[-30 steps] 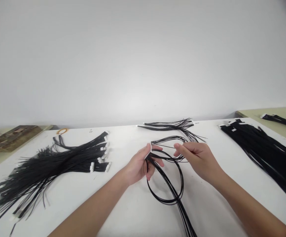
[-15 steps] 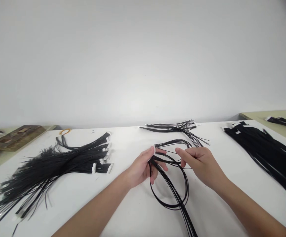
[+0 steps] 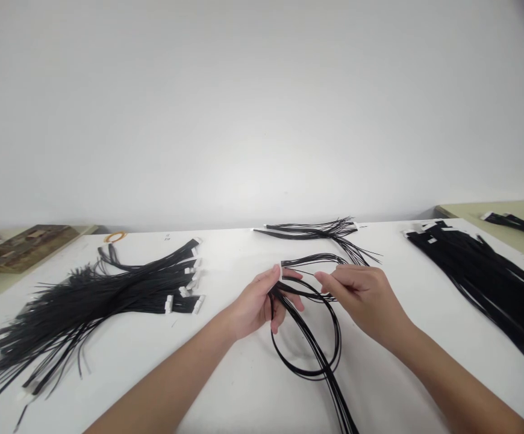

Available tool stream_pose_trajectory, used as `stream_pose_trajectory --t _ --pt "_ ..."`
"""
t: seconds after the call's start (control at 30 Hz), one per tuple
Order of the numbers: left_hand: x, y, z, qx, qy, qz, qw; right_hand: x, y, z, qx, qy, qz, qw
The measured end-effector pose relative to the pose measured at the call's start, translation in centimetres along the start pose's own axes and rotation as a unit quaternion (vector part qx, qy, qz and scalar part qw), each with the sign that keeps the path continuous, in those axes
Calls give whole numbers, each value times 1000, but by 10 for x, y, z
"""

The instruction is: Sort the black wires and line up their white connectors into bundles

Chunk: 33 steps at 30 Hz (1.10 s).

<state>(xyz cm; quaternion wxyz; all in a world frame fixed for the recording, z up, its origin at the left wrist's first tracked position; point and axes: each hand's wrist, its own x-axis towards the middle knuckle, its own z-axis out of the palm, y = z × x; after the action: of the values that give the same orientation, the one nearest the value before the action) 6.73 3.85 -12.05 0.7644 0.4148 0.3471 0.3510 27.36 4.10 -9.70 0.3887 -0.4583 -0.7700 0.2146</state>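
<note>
My left hand grips a white connector between thumb and fingers, with several black wires running out of it. Some of the wires curl into a loop below the hand, and others trail down to the bottom edge of the view. To its right, my right hand is closed with thumb and forefinger pinched on a single black wire that stretches straight from the connector. Other wires from the connector arch behind the right hand, which hides their far ends.
On the white table, a pile of black wire harnesses lies at left and another bundle at right. A few harnesses lie behind my hands. A wooden block and an orange ring sit at far left.
My right hand's fingers have closed into a pinch on one wire, which is now drawn straighter. My left hand keeps its hold on the connector. The whole view has shifted slightly.
</note>
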Motion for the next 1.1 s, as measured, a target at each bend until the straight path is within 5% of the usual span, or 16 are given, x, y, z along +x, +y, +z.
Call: stream_pose_trajectory --t 0.17,0.6,1.1 --pt "-1 1 1 9 -7 -2 1000 -1 7 1 -106 37 -126 986" --pt "-3 4 6 55 -65 -35 996 -4 6 6 -240 6 -205 949" --pt "-3 4 5 71 -79 -48 993 -5 5 7 -230 -2 -223 947"
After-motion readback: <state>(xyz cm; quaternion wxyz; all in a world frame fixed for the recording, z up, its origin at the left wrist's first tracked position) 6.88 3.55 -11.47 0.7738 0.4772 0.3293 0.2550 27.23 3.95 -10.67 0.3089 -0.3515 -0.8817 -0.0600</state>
